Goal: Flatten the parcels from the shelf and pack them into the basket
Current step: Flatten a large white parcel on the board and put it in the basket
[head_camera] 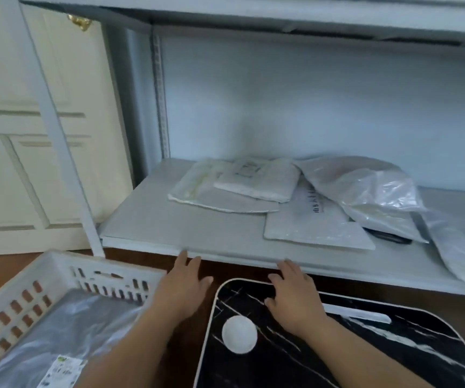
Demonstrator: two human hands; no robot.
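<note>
The parcels [295,200] lie in a loose heap on the low white shelf [147,228], toward its middle and right. All are soft plastic mailers, white or pale grey. At the left of the heap a flat cream bag [209,191] lies on the board, and a smaller white bag [262,177] rests across its upper right part. In front of these a flat white mailer [315,228] reaches almost to the shelf's front edge. A puffy, crinkled clear-and-grey bag [366,186] lies over its right side, and a long white bag [461,247] hangs over the front edge at far right.

The white slotted basket [24,278] sits on the floor at lower left, below and in front of the shelf. One grey parcel [66,334] already lies flat in it.

The flat white mailer carries a line of dark characters near its top, too blurred to read. The smaller white bag shows faint grey print, also unreadable. The grey parcel has a white label with a green mark at its lower edge; its text cannot be made out.

Both hands reach toward the shelf's front edge with fingers straight and spread, holding nothing. The left hand [183,287] is just right of the basket's far corner; the right hand [293,292] hovers over a black marbled mat [366,354] with a white disc [239,334] on it.

A dark object [391,237] peeks from under the puffy bag and cannot be identified. The long bag, mat and basket are cut off by the frame.
</note>
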